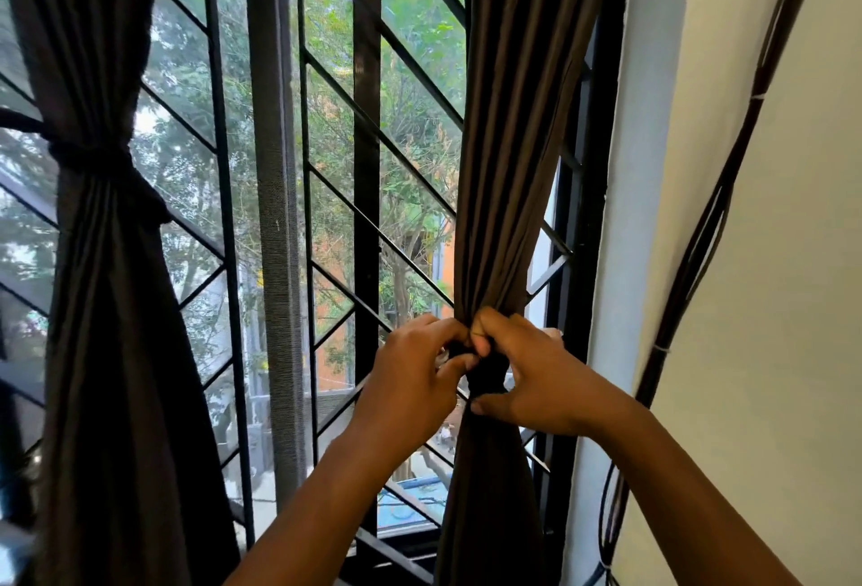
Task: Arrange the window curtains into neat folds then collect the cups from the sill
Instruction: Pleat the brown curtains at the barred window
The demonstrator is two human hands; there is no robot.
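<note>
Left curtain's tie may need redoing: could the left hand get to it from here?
Probably yes: the left hand is busy pinching the right curtain's tie, but nothing blocks the way across to the left curtain's tie.

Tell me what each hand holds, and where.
Both the left hand and right hand grip the dark brown right-hand fabric curtain at its gathered, tied waist.

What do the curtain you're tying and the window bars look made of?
Right curtain: woven cloth, dark brown with a slight sheen; it hangs in soft long folds. Window bars: probably metal painted black; thin, straight and rigid with hard edges. Both hands pinch the gathered cloth.
</note>
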